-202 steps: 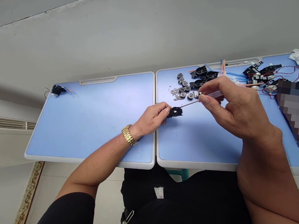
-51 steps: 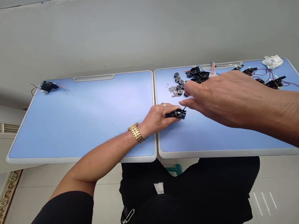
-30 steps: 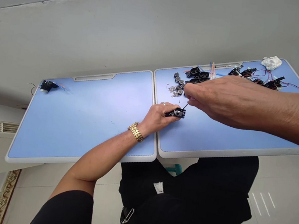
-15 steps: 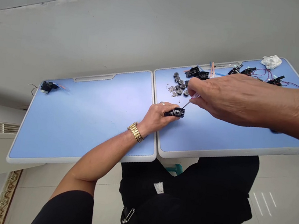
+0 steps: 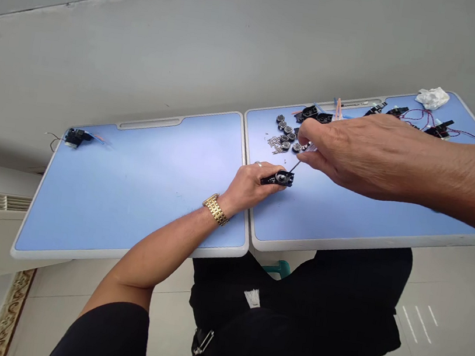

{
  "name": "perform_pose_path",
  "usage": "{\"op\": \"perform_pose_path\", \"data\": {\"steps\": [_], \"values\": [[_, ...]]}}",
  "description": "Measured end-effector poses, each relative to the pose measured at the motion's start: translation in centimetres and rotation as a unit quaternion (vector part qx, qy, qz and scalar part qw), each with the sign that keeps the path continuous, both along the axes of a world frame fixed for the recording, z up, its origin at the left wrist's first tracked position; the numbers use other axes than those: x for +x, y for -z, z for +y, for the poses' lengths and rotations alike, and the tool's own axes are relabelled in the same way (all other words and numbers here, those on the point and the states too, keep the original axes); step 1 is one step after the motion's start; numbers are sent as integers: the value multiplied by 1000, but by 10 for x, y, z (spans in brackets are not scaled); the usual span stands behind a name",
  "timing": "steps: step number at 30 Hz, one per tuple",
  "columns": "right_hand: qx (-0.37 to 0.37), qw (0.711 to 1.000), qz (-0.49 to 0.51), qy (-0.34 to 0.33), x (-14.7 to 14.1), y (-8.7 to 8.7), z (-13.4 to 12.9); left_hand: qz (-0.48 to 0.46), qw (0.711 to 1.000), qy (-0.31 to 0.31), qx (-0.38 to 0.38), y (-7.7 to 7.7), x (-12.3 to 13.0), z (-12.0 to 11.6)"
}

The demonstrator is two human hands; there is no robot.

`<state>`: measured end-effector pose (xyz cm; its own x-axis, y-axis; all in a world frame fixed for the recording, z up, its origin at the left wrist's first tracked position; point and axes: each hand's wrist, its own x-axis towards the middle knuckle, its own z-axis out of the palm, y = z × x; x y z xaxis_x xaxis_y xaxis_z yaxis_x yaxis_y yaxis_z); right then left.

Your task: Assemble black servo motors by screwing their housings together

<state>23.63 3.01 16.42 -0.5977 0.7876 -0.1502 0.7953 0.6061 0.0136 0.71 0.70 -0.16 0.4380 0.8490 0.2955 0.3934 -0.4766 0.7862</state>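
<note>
Left hand (image 5: 247,190): fingers clenched on a black plastic housing (image 5: 282,178), which is held just above the right panel of a two-panel blue surface (image 5: 332,226), close to the seam between the panels. The wrist, wearing a gold link watch (image 5: 215,209), is near that seam. Right hand (image 5: 364,154): fingers pinch a small screwdriver (image 5: 307,150), its thin shaft angled down with the tip just beside the housing; contact cannot be confirmed. Directly beyond the fingertips lie round metal bearings (image 5: 286,138), a scatter of tiny screws (image 5: 275,143) and black housing parts (image 5: 310,114), close to the far edge of the panel. Wired assemblies (image 5: 438,131) and a crumpled white tissue (image 5: 431,98) sit toward its far right corner. Bare blue surface separates the housing from the panel's front edge, beyond which is the tiled floor (image 5: 437,294).
</note>
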Motion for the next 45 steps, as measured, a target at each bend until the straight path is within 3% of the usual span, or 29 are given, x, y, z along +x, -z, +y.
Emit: {"op": "perform_pose_path", "data": {"steps": [5, 12, 17, 20, 27, 31, 36, 40, 45], "values": [[-9, 998, -50, -41, -6, -1, -2, 3, 1000, 5, 8, 1, 0, 1], [20, 988, -147, 46, -19, -10, -3, 8, 1000, 0, 4, 2, 0, 2], [-33, 996, -73, 36, -5, -4, -1, 3, 1000, 7, 2, 2, 0, 2], [-51, 995, -87, 14, -4, -2, -2, -1, 1000, 7, 4, 2, 0, 2], [21, 988, -152, 13, -17, -14, -7, 6, 1000, 8, 4, 3, -1, 3], [11, 992, -115, 49, -13, -11, -5, 2, 1000, 7, 4, 2, -1, 2], [-34, 998, -55, 14, -3, -2, 0, 3, 1000, 3, 4, 2, -1, 2], [-16, 995, -97, 3, -9, -4, 0, 8, 1000, 5, -3, 2, 0, 2], [17, 988, -146, 45, -20, -12, -5, 4, 1000, 4, -15, 1, -1, 2]]}}
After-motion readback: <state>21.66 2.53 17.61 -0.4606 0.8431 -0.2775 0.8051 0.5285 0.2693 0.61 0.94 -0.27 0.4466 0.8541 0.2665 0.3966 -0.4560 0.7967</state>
